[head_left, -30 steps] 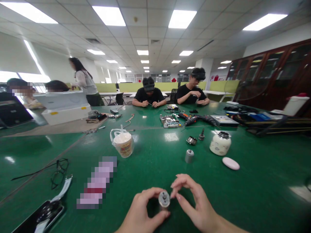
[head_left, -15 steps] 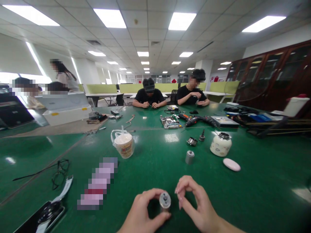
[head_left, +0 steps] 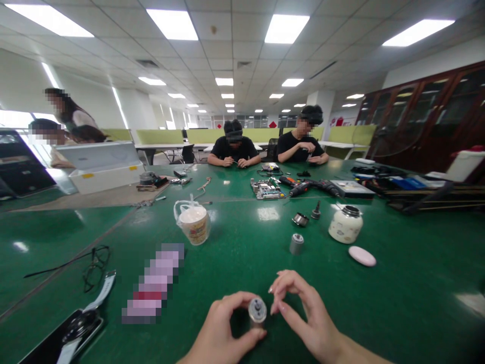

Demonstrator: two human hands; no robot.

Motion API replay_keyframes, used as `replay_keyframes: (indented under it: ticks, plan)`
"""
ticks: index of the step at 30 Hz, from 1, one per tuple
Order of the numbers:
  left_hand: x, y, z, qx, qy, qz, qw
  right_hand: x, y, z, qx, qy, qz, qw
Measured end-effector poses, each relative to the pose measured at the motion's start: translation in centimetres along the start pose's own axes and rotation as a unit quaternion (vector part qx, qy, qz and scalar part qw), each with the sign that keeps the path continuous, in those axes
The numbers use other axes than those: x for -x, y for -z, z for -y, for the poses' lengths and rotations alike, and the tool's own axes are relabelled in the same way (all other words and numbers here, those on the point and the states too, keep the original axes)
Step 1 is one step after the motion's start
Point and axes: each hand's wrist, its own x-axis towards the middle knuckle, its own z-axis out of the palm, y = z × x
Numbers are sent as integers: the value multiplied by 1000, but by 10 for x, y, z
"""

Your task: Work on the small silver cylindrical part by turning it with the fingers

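My left hand (head_left: 229,326) wraps thumb and fingers around a small electric motor (head_left: 257,312), a silver cylinder held roughly upright with its round end facing up. Just right of it, apart from the motor, my right hand (head_left: 308,316) has its thumb and fingertips brought together in a pinch. Whatever may be between those fingertips is too small to make out. Farther ahead on the green table stands a similar grey metal cylinder (head_left: 296,244). Behind that lie a dark, open-looking metal part (head_left: 300,219) and a small part with an upright shaft (head_left: 316,210).
A cream jar (head_left: 345,225) and a pink oval object (head_left: 362,256) are at right. At left are a paper cup in plastic (head_left: 194,225), eyeglasses (head_left: 94,265) and a watch (head_left: 81,323) on a dark tray. Circuit board (head_left: 267,188) and drills (head_left: 301,187) lie farther back; people sit opposite.
My right hand drew away from the motor, then came slightly back toward it with its fingertips closer together. My left hand keeps hold of the motor. A standing person at far left moved leftward.
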Motion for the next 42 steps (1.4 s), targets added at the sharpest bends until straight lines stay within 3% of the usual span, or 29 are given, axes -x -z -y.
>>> replay_keyframes:
  ticks: [7,15,21,28,32,35,38,42]
  plan:
    - [1,-1,2,-6,-6,-12,1000,-3,-4,12,-8,10,75,997]
    - [-1,1,-3,0,2,-3,1000,2,-2,1,11,2,-3,1000]
    - [0,-1,1,1,-4,-13,1000,0,-3,13,16,19,71,997]
    - [1,0,-2,11,-3,-4,1000,3,-5,4,22,26,-15,999]
    - [0,0,0,9,-4,-9,1000,3,-9,9,1,17,17,1000]
    - [0,-1,2,10,-10,-8,1000,2,-11,13,4,64,51,997]
    - [0,-1,1,14,-10,2,1000,3,-10,10,24,82,25,996]
    - [1,1,-1,12,0,7,1000,4,-7,4,42,47,-29,998]
